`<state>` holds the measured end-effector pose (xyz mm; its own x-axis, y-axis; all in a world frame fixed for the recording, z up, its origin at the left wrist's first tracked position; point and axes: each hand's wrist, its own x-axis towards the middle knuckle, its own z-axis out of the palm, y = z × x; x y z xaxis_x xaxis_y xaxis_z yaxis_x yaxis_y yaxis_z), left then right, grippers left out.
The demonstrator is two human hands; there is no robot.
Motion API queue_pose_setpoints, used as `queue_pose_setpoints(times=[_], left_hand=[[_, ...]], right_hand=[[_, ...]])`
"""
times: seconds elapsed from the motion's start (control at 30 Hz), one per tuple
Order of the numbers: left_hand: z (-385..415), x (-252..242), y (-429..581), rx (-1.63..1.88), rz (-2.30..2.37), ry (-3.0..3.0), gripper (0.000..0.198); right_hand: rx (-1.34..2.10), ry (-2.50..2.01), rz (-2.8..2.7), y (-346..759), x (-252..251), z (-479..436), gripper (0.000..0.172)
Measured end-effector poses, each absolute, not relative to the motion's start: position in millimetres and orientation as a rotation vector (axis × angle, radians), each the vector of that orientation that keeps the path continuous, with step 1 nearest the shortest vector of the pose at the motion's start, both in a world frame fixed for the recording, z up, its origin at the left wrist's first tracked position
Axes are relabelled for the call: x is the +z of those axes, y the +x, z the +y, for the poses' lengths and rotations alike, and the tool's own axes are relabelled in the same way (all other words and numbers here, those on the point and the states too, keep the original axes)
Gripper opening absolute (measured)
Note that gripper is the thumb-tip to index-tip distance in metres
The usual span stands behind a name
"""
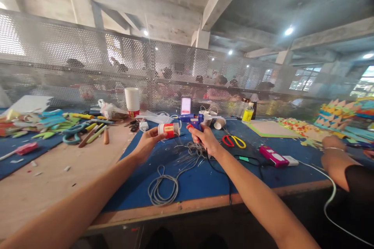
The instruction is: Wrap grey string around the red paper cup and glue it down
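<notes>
My left hand [149,143] is closed around a paper cup [169,130] with a red and yellow band, tipped on its side above the table. A blue glue gun [196,120] sits in my right hand [206,138], fingers wrapped round its grip. The gun's nozzle points left, close to the cup's upper edge; whether they touch I cannot tell. Beneath both hands lies a tangle of grey cord [196,148], with a looped coil [163,190] nearer the table's front edge. A black cable hangs down by my right wrist.
Red and yellow-handled scissors [233,141] and a magenta box [273,156] lie to the right. Stacked paper cups [132,101] stand at the back left. Blue-handled scissors [74,134] and several tools lie left. A co-worker's arm [336,161] is at far right, a white cable below it.
</notes>
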<state>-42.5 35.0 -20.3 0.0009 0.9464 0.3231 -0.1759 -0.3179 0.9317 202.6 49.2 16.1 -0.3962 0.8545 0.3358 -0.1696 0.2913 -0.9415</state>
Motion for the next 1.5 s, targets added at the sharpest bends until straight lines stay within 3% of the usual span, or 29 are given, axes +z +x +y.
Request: queue_pose_setpoints(times=[0.33, 0.67, 1.03, 1.5], left_hand=[[34, -16, -47, 1.495, 0.883, 1.244, 0.043], [28, -8, -41, 1.552, 0.903, 1.180, 0.042], [32, -16, -42, 1.474, 0.909, 1.222, 0.045], [16, -12, -20, 1.323, 0.836, 1.334, 0.029]], right_hand=[[0.707, -0.817, -1.928, 203, 9, 43, 0.032], [0.351, -0.782, -2.052, 205, 11, 41, 0.033], [0.460, -0.786, -1.988, 202, 8, 40, 0.031], [0.730, -0.871, -1.783, 196, 6, 44, 0.032]])
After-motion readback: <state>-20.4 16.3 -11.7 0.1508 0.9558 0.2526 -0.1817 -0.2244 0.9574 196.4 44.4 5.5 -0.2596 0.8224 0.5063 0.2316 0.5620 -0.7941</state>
